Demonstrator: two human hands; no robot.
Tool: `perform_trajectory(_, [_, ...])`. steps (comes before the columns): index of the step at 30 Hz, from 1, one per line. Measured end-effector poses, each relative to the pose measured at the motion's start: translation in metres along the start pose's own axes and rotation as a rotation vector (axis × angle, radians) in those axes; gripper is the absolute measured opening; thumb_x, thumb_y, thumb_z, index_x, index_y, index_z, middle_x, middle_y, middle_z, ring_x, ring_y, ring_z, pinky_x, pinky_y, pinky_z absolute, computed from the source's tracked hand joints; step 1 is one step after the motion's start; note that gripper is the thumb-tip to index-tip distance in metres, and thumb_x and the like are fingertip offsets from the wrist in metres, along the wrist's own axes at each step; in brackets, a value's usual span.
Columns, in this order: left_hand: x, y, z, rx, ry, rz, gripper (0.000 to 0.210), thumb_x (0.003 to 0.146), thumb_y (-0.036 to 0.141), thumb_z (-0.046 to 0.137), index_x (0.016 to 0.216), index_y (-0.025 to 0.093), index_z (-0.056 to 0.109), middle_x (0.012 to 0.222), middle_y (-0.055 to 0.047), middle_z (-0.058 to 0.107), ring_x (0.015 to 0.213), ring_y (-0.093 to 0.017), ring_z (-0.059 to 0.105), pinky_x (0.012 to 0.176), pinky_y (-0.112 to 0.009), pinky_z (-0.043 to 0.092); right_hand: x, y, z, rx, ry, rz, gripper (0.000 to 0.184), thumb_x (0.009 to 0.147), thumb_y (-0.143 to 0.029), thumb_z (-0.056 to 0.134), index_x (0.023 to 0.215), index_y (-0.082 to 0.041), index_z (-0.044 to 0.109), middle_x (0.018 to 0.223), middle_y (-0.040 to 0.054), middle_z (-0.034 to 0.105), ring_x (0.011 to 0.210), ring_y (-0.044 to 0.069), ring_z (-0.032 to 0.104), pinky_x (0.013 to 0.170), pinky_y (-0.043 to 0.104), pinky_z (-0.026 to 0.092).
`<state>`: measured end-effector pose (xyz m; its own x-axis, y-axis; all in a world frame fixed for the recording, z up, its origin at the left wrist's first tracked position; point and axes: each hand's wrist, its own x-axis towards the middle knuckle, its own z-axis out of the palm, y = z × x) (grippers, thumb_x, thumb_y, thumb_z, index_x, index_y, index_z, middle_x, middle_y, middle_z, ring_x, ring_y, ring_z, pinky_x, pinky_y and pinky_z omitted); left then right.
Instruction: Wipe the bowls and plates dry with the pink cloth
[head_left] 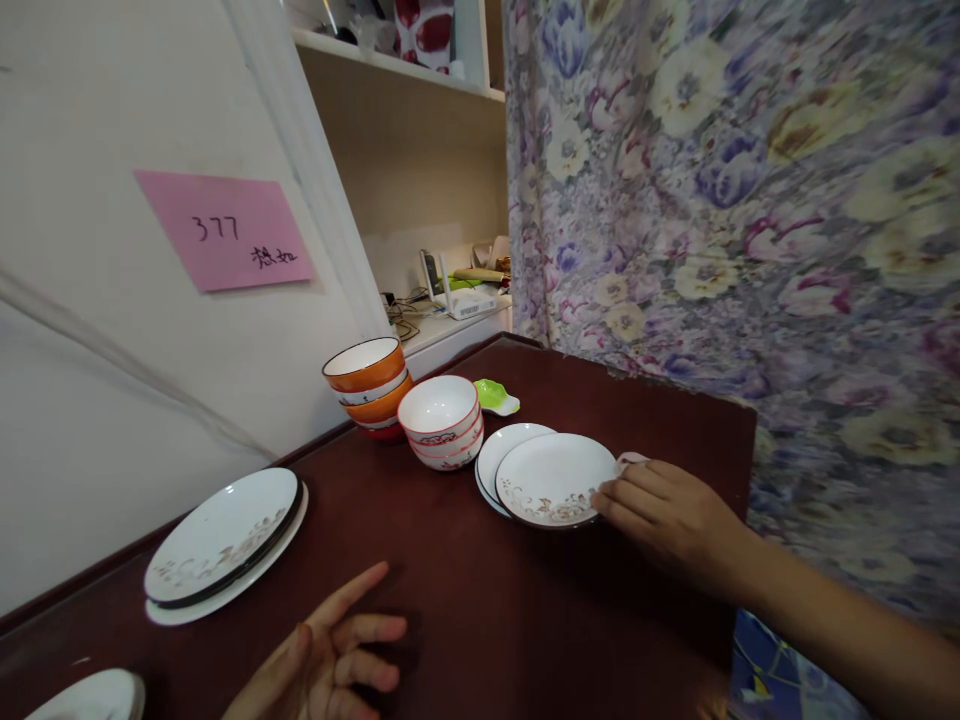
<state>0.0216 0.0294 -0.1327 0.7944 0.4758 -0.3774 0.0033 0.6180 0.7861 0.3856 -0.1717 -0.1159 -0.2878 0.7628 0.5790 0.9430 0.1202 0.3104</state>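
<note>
My right hand (660, 510) grips the right rim of a white plate (551, 470) with a brown floral pattern and a dark edge. That plate overlaps another white plate (499, 450), which shows from beneath at its left. A bit of pale pink (630, 460) shows by my right thumb; I cannot make out what it is. Low in the middle, my left hand (322, 655) is open above the table, palm turned up and fingers apart, touching nothing. Nearest to it on the left is a stack of larger white plates (225, 535) with the same floral pattern.
Behind the plates stand white red-rimmed bowls (441, 425), stacked orange and white bowls (367, 380) and a green leaf-shaped dish (495, 397). More plates (94, 695) sit at the lower left corner. A wall bounds the dark red table (465, 600) on the left, a floral curtain (712, 200) behind.
</note>
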Motion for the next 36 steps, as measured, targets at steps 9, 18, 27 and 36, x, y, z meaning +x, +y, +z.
perform_trajectory(9, [0.003, -0.001, -0.004, 0.033, -0.022, 0.008, 0.070, 0.085, 0.047, 0.052, 0.145, 0.018, 0.031, 0.116, -0.021, 0.066, 0.089, -0.032, 0.066, 0.070, -0.042, 0.056, 0.004, 0.000, 0.011, 0.027, -0.203, 0.055, 0.021, 0.087, -0.006, 0.051, 0.088, -0.019, 0.067, 0.077, 0.0049, 0.064, 0.077, 0.021, 0.055, 0.081, 0.037, 0.041])
perform_trajectory(18, [0.002, -0.002, -0.004, 0.045, -0.009, 0.010, 0.063, 0.088, 0.046, 0.046, 0.144, 0.019, 0.036, 0.116, -0.020, 0.066, 0.090, -0.032, 0.065, 0.073, -0.043, 0.055, 0.019, 0.001, 0.022, 0.097, -0.305, 0.074, 0.013, 0.087, -0.014, 0.058, 0.078, -0.021, 0.065, 0.075, 0.0036, 0.061, 0.075, 0.019, 0.051, 0.065, 0.031, 0.034])
perform_trajectory(27, [0.004, -0.001, -0.004, 0.021, 0.002, -0.001, 0.066, 0.086, 0.043, 0.054, 0.144, 0.019, 0.036, 0.117, -0.020, 0.066, 0.089, -0.032, 0.066, 0.072, -0.043, 0.056, 0.025, 0.001, 0.030, 0.178, -0.349, 0.101, 0.008, 0.088, -0.020, 0.061, 0.082, -0.020, 0.066, 0.078, 0.0033, 0.063, 0.075, 0.018, 0.052, 0.064, 0.030, 0.034])
perform_trajectory(36, [0.003, -0.001, -0.003, 0.036, 0.019, 0.008, 0.066, 0.087, 0.042, 0.052, 0.145, 0.018, 0.034, 0.119, -0.021, 0.065, 0.090, -0.032, 0.066, 0.074, -0.044, 0.055, 0.018, 0.013, 0.021, 0.552, -0.320, 0.358, 0.030, 0.087, -0.021, 0.061, 0.116, -0.021, 0.064, 0.112, 0.0084, 0.066, 0.100, 0.021, 0.062, 0.086, 0.032, 0.048])
